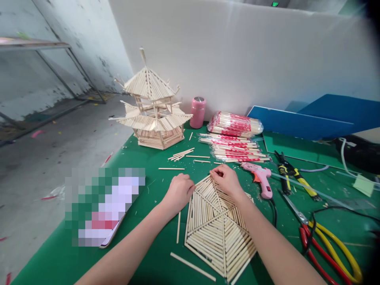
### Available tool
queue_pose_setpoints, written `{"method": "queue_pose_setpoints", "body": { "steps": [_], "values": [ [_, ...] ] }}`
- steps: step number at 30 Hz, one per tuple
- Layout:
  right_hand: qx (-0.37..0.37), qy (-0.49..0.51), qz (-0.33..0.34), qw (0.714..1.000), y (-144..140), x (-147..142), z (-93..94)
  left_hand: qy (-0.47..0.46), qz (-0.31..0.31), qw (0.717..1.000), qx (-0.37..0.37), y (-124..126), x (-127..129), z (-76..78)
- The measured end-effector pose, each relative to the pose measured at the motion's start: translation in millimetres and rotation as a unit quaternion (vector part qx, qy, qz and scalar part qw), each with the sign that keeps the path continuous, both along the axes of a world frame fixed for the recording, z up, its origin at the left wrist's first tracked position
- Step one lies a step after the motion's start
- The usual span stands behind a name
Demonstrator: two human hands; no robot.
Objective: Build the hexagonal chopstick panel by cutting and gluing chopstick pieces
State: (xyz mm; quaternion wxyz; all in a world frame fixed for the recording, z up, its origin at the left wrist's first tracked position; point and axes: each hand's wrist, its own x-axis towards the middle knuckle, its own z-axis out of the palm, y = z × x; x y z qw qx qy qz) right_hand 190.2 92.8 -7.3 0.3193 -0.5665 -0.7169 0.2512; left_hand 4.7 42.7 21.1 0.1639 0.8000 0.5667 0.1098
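Observation:
A many-sided panel of thin wooden sticks (204, 241), laid in wedges around a centre, rests flat on the green table. At its upper left edge runs a wooden stick (203, 181), with one of my hands at each end. My left hand (179, 191) is closed at the left end, fingers curled and thumb against the panel's corner. Pinched at the top corner are the fingers of my right hand (226, 180), whose forearm covers part of the panel's right side. Loose sticks (192, 266) lie left of the panel and beyond it.
A wooden stick pagoda (157, 118) stands at the back left beside a pink canister (197, 113). Wrapped chopsticks (234, 124) lie behind my hands. On the right are a pink glue gun (261, 178), yellow-black pliers (297, 174) and red-yellow-handled scissors (303, 217). A phone (118, 213) lies left.

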Motion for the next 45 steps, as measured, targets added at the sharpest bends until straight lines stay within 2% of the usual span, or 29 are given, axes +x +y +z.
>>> {"method": "queue_pose_setpoints", "body": {
  "steps": [5, 10, 17, 22, 27, 30, 33, 38, 41, 45],
  "values": [
    [0.007, 0.002, -0.004, 1.000, 0, 0, -0.6, 0.006, 0.018, 1.000, 0.017, -5, 2, 4.0],
    [0.010, -0.010, -0.008, 1.000, 0, -3, -2.0, 0.020, 0.022, 0.999, 0.033, -5, 14, 0.9],
    [0.003, -0.013, -0.003, 1.000, 0, -3, -0.7, 0.035, 0.011, 0.999, 0.040, -1, 17, -4.8],
    [0.006, -0.017, -0.006, 1.000, 0, -3, 0.0, 0.041, 0.006, 0.998, 0.040, 0, 20, -1.2],
    [-0.007, -0.019, -0.011, 1.000, 3, 0, -4.8, 0.047, 0.054, 0.996, 0.049, 2, 1, 10.0],
    [-0.030, -0.013, -0.011, 0.999, 5, 3, -9.4, 0.059, 0.096, 0.992, 0.053, -8, -23, 17.1],
    [-0.051, 0.004, -0.017, 0.999, 8, 4, -11.9, 0.081, 0.100, 0.991, 0.038, -30, -36, 20.7],
    [-0.051, 0.055, -0.045, 0.996, 8, 4, -7.0, 0.127, 0.091, 0.987, 0.033, -62, -18, 17.8],
    [-0.031, 0.092, -0.060, 0.993, 1, 8, 0.9, 0.144, 0.092, 0.984, 0.040, -66, -5, 14.9],
    [-0.025, 0.127, -0.051, 0.990, -20, 22, 12.6, 0.152, 0.105, 0.982, 0.035, -61, 0, 12.1]
  ]
}}
